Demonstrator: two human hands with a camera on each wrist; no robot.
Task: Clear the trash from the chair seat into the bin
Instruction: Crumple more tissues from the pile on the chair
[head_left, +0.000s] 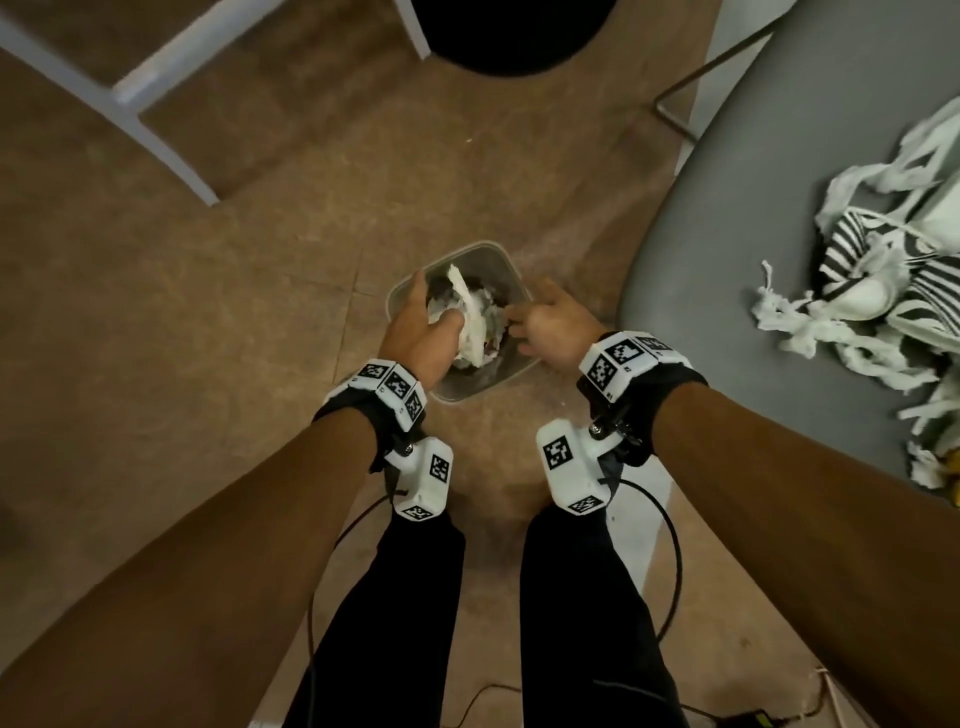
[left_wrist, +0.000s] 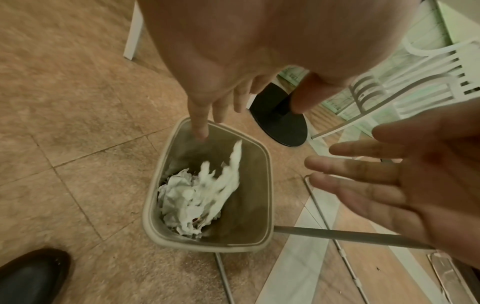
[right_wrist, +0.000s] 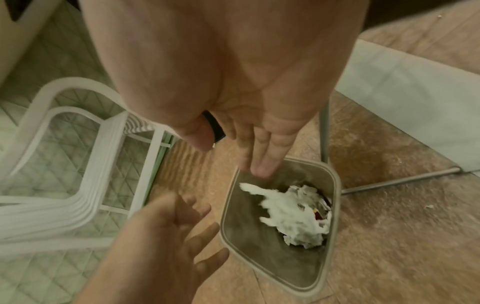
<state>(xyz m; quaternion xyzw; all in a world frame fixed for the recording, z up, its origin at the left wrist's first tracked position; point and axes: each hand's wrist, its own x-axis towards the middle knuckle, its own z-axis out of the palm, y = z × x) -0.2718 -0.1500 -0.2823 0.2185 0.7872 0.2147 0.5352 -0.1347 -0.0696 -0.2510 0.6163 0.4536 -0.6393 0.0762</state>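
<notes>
A small grey bin (head_left: 488, 260) stands on the floor between my hands, with crumpled white paper (head_left: 475, 322) inside it. My left hand (head_left: 418, 319) hovers over the bin's left rim, fingers straight and spread, holding nothing. My right hand (head_left: 543, 322) is at the right rim, also open and empty. In the left wrist view the paper (left_wrist: 202, 193) lies inside the bin (left_wrist: 269, 185) below my left fingers (left_wrist: 201, 131), with my right hand (left_wrist: 389, 174) palm-up beside it. On the grey chair seat (head_left: 727, 260) lies a heap of white paper strips and striped wrappers (head_left: 883, 291).
A white furniture frame (head_left: 156, 104) and a black round base (head_left: 509, 36) stand beyond the bin. Stacked white plastic chairs (right_wrist: 64, 164) are to the left in the right wrist view. The chair's metal legs (left_wrist: 350, 234) run close by the bin. My legs (head_left: 395, 623) and cables are below.
</notes>
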